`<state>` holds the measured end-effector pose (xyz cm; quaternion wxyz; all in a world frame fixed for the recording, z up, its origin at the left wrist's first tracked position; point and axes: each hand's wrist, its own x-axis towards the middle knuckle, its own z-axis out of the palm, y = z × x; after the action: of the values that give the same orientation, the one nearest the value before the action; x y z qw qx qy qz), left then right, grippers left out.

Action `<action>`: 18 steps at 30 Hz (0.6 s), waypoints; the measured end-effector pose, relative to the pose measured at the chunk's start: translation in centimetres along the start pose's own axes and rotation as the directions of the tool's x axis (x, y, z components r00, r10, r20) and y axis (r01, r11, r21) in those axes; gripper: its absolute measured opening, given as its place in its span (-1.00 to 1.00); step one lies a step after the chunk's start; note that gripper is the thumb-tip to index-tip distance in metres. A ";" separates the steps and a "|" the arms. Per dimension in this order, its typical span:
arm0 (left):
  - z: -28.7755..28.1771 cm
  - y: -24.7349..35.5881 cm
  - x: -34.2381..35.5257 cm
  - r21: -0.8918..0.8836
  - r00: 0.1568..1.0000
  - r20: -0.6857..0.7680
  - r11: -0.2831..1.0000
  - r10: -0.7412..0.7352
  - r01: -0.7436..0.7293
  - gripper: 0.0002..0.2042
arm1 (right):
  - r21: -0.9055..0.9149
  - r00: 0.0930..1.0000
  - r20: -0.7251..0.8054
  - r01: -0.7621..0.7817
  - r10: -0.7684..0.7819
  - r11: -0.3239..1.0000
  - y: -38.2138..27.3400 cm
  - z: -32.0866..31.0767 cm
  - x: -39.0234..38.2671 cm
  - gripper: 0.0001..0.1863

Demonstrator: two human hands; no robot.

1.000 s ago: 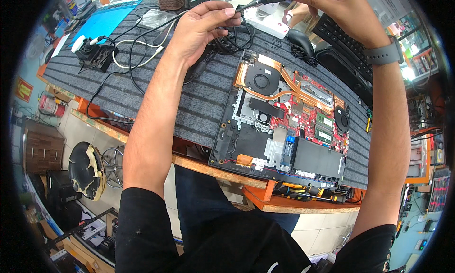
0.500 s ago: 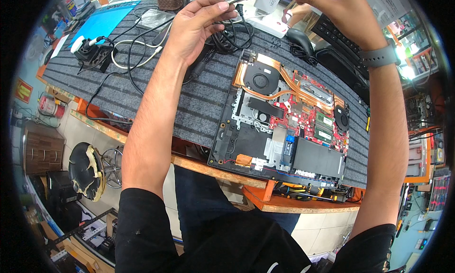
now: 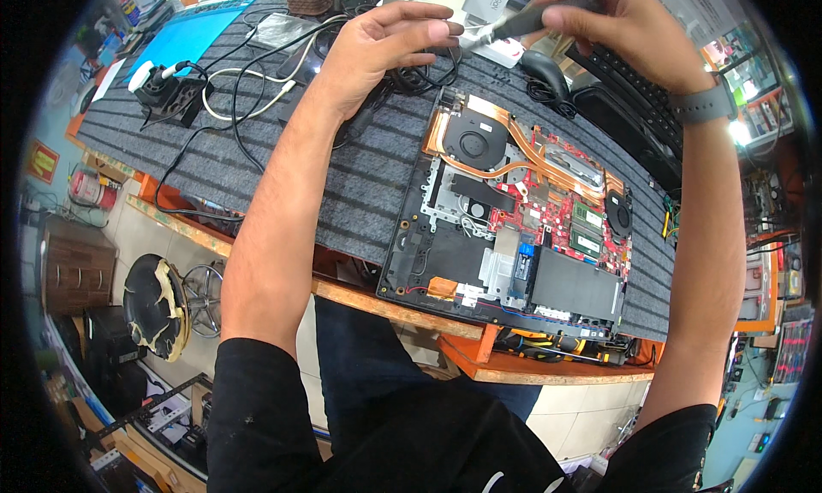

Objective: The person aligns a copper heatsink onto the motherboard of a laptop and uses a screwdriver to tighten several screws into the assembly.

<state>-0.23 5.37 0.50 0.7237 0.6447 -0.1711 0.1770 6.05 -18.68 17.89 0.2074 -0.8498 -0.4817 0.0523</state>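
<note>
A laptop base with its bottom cover off point(image 3: 514, 228) lies on the grey striped mat, showing a red circuit board, copper heat pipes, two fans and a battery. Above its far edge, my right hand point(image 3: 616, 22) is closed around the dark handle of a screwdriver point(image 3: 531, 20), whose blurred shaft points left and down. My left hand point(image 3: 385, 44) is raised facing it, thumb against the fingertips and index finger stretched out. Its fingertips are close beside the shaft's end; anything small pinched there is too blurred to make out.
Black and white cables point(image 3: 244, 108) and a power adapter plug point(image 3: 158, 86) lie on the left of the mat. A black mouse point(image 3: 545, 74) and a keyboard point(image 3: 634, 91) stand behind the laptop. A blue mat point(image 3: 188, 39) is at the far left. Tools fill an open drawer point(image 3: 548, 347) below.
The screwdriver and my right hand have moved slightly right and down, the shaft now tilting lower. My left hand has shifted right, and its index finger has straightened away from the thumb.
</note>
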 end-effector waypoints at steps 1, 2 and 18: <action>-0.1 -0.2 0.0 0.009 1.000 0.002 1.000 0.009 -0.009 -0.53 | -0.047 0.997 0.047 0.057 -0.054 0.997 0.4 0.4 0.1 -0.72; -0.3 -0.2 0.0 0.022 1.000 -0.013 1.000 0.005 -0.005 -0.52 | 0.014 0.991 0.131 0.019 -0.021 1.000 0.6 0.8 -0.2 -0.73; -0.6 0.0 0.1 0.055 0.999 -0.050 0.998 0.007 -0.005 -0.53 | -0.255 0.937 0.251 0.308 -0.244 0.917 -0.3 5.6 -0.4 -0.76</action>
<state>-0.12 5.96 0.54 0.7094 0.6590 -0.1502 0.1998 3.97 -17.16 12.85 0.0326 -0.7834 -0.6192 0.0422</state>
